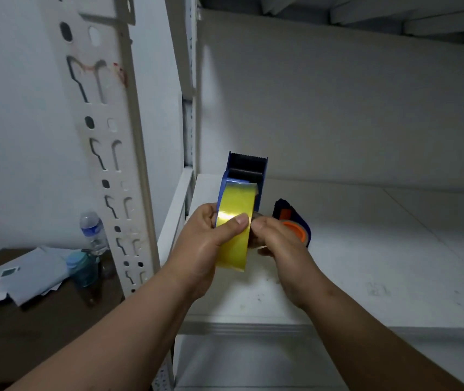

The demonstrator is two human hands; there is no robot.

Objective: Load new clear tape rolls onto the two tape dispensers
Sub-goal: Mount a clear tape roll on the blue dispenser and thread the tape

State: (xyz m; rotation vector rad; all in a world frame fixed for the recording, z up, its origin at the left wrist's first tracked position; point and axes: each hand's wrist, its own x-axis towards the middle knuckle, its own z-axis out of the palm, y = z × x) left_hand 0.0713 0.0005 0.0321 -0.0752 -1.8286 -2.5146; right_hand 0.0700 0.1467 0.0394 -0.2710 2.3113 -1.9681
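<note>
A blue tape dispenser (246, 172) is held up over the white shelf (366, 263), its black toothed blade end pointing away from me. A yellowish clear tape roll (235, 221) sits in it. My left hand (211, 244) grips the roll and dispenser from the left, thumb pressed on the tape's face. My right hand (276, 241) pinches the roll's right edge. Behind my right hand a second dark blue dispenser (290, 218) with an orange hub lies on the shelf, partly hidden by my fingers.
A white slotted shelf upright (106, 153) stands at left. Beyond it a dark table (41, 320) carries papers (27, 275), a clear water bottle (94, 231) and a blue-capped bottle (82, 266). The shelf's front edge (253, 328) lies below my wrists.
</note>
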